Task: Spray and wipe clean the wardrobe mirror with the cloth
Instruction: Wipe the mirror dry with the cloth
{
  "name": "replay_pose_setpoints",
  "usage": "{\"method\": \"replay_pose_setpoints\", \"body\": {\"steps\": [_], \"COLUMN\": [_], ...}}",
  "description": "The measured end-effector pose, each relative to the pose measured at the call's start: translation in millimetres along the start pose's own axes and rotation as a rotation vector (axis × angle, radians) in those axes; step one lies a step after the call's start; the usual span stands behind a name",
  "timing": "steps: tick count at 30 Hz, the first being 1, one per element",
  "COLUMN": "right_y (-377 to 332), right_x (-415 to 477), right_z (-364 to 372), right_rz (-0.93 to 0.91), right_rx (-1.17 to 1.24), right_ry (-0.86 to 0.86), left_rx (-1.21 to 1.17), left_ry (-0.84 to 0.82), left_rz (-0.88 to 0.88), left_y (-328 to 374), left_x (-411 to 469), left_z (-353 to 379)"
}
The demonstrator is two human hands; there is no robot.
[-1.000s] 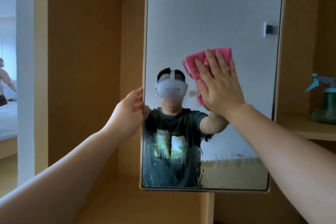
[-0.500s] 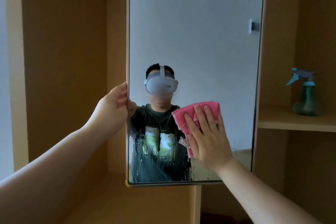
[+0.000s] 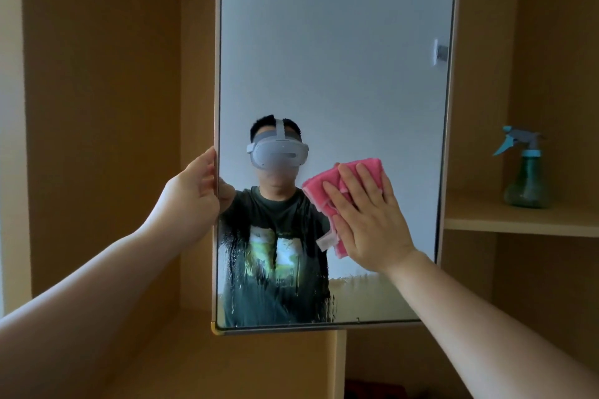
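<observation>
The mirror [image 3: 337,58] stood upright in front of me, its long axis running top to bottom, a tall panel with a thin pale frame, set edge-on against the wooden wardrobe [image 3: 97,107] and facing me squarely. Its upper part looked clear and even, showing a plain grey wall. The lower part was wet: streaks and drips ran down over the reflected dark shirt, and a band of droplets crossed the glass just above the bottom edge. My left hand [image 3: 191,194] was curled around the mirror's left edge at about mid-height, fingers wrapped behind the frame and thumb on the front. My right hand [image 3: 369,220] lay flat and spread, fingers pointing up and slightly left, pressing the cloth [image 3: 327,191] against the glass in the lower right part of the mirror. The cloth was pink, folded into a thick pad, with its top and left side showing past my fingers and a small white tag hanging at its lower left corner. The spray bottle [image 3: 526,172], green with a blue trigger head pointing left, stood upright on the shelf [image 3: 518,223] to the right of the mirror, well apart from both hands.
</observation>
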State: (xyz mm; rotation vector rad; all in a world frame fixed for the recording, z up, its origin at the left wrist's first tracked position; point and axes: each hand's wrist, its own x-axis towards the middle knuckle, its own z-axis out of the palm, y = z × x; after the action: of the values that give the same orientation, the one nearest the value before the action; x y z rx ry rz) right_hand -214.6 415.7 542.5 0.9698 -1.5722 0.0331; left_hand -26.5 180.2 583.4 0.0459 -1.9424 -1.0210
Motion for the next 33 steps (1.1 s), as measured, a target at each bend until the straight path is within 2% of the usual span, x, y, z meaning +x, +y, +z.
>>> {"method": "replay_pose_setpoints", "body": {"steps": [3,8,15,21,27,33], "right_y": [14,43,38,26,5,6], "right_x": [21,69,62,17,-43,-47], "right_z": [-8,-28,-24,-9,6,2], "right_rz": [0.073,0.37,0.437,0.507,0.532,0.52], "right_rx": [-0.008,0.027,0.029,0.074,0.063,0.044], "right_ry": [-0.009,0.028,0.057,0.081,-0.02,-0.027], "left_rx": [0.026,0.039,0.041,0.032,0.039,0.072], "left_ry": [0.002,-0.008,-0.023,-0.012,0.011,0.0], "left_rz": [0.001,-0.013,0.007,0.006,-0.01,0.012], "left_y": [-1,-3,-3,1,3,7], "left_x": [0,2,0,-2,-6,-8], "left_z": [1,0,-2,0,3,1]}}
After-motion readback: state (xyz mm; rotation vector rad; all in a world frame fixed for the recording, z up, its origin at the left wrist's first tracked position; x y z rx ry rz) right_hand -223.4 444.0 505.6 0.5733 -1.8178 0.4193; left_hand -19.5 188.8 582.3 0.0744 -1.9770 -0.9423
